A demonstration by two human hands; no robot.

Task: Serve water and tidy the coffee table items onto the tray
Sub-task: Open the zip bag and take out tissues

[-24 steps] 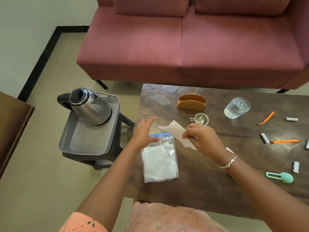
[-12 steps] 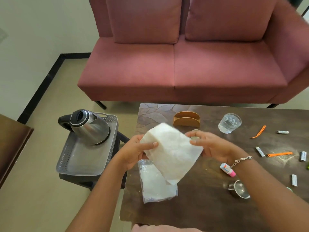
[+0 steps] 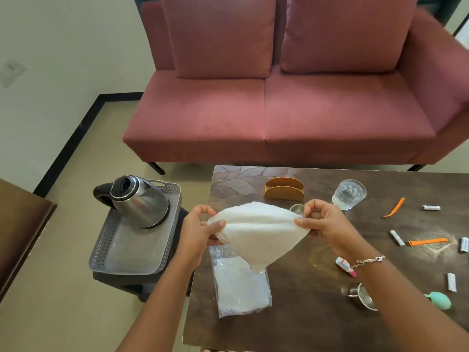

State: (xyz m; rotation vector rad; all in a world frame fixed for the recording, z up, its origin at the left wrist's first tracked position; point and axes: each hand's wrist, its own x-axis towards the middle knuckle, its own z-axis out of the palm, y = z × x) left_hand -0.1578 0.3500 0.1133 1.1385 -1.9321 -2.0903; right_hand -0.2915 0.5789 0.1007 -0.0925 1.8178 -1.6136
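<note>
Both hands, left hand (image 3: pixel 196 231) and right hand (image 3: pixel 323 222), pinch opposite corners of a white, soft-textured napkin (image 3: pixel 256 232), spread and sagging above the coffee table (image 3: pixel 330 288)

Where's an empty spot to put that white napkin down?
Bare spots for the napkin: the tray floor in front of the kettle; the table corner left of the napkin holder; the strip between the plastic bag and the little tube. The right side is crowded with batteries, orange tools and a glass.
</note>
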